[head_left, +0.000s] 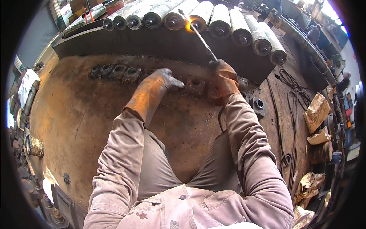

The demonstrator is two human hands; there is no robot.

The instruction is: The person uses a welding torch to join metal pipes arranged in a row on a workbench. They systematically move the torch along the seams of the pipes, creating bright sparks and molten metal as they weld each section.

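Observation:
My right hand [225, 76], in an orange-brown leather glove, is closed around the handle of a gas torch [202, 39]. The torch's long thin tube slants up and left to the rollers [220, 24], and an orange flame [188, 26] glows beside its upper part. My left hand [166, 79], in a similar glove with grey, worn fingers, is held out with its fingers stretched to the right, holding nothing. Just right of its fingertips is a rusty square metal block [195, 85] with a round hole. Several similar blocks [119, 71] stand in a row to the left.
The grey rollers lie side by side over a dark steel beam [152, 47]. Another holed block [259, 104] sits right of my right forearm. Black hoses [292, 110] run along the right side, near torn paper sacks [317, 113]. A person [313, 33] is at the far right.

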